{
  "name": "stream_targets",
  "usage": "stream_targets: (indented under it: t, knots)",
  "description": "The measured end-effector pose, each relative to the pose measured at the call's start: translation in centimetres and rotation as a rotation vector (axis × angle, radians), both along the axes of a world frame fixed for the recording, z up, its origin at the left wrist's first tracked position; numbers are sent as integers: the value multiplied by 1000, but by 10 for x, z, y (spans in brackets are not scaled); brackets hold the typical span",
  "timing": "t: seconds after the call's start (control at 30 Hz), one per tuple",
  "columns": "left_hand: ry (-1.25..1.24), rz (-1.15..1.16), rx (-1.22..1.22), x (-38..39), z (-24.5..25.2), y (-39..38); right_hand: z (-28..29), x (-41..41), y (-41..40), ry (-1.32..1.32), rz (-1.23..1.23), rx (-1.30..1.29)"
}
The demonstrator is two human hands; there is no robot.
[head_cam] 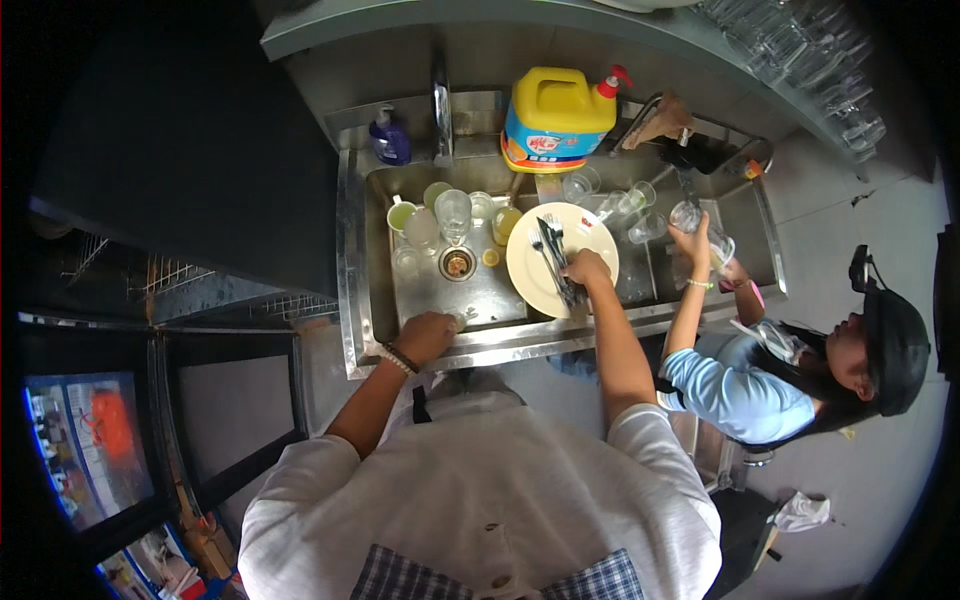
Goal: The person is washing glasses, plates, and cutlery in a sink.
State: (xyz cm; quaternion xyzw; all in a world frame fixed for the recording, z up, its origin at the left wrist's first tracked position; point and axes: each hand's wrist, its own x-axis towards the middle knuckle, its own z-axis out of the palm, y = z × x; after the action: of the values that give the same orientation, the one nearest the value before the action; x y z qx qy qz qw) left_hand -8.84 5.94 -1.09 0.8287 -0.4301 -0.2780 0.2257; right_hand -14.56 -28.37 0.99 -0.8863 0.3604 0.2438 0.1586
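My right hand (587, 268) grips the handle ends of cutlery (553, 251), forks among it, lying across a cream plate (529, 281). The plate rests over the sink's middle divider. My left hand (429, 335), with a beaded bracelet at the wrist, is low at the front of the left basin (420, 296). Something clear shows by its fingertips; whether they hold it is not plain. Behind are several glasses (454, 214), a white mug (399, 216) with greenish liquid, and a glass of yellow liquid (508, 223). A lemon slice (490, 257) lies near the drain (457, 263).
A yellow detergent jug (562, 105), a purple pump bottle (390, 139) and a faucet (442, 112) line the back. At right, a co-worker (750, 382) holds a clear glass (685, 216) over the right basin, near several plastic cups (637, 196). An overhead shelf (480, 22) carries glasses.
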Motion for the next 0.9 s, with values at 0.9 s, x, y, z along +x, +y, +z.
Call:
stream_targets:
  t: [0.9]
  knots:
    - [802,773,-777,65,1,-160,-7,38,103,-441,307,328]
